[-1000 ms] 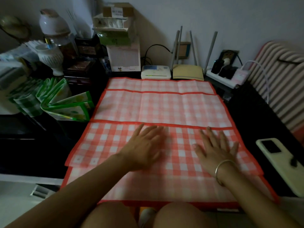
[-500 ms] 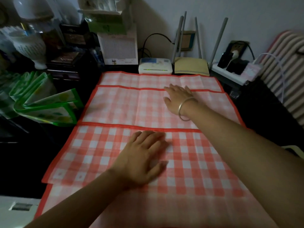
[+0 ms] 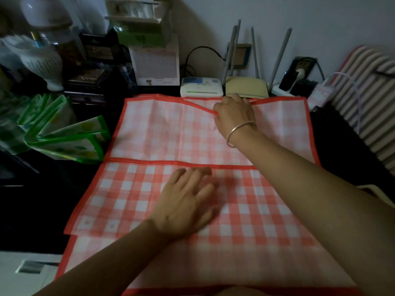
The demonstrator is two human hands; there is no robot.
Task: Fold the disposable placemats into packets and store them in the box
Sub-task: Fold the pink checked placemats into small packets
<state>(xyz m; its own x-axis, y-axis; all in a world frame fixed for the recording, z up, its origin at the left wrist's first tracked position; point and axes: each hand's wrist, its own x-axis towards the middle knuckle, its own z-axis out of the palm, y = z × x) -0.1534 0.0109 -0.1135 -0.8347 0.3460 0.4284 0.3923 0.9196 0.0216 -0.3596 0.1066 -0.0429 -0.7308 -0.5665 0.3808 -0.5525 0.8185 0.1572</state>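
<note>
The placemat [image 3: 213, 135] is checked in orange-red and white, with a plain orange-red band along its edges. On the near folded part the squares are strong in colour; on the far part they are pale, almost pink. At the left, the folded packets [image 3: 64, 144] are white with green and yellow dots and bright green borders. The bracelet [image 3: 237, 128] on the right wrist is silver. Behind stand a white modem [image 3: 202, 88] with a small green light [image 3: 193, 92] and a pale yellow router [image 3: 246, 87] with grey antennas [image 3: 280, 54]. The cushion [image 3: 367, 88] at the right has beige and white stripes.
</note>
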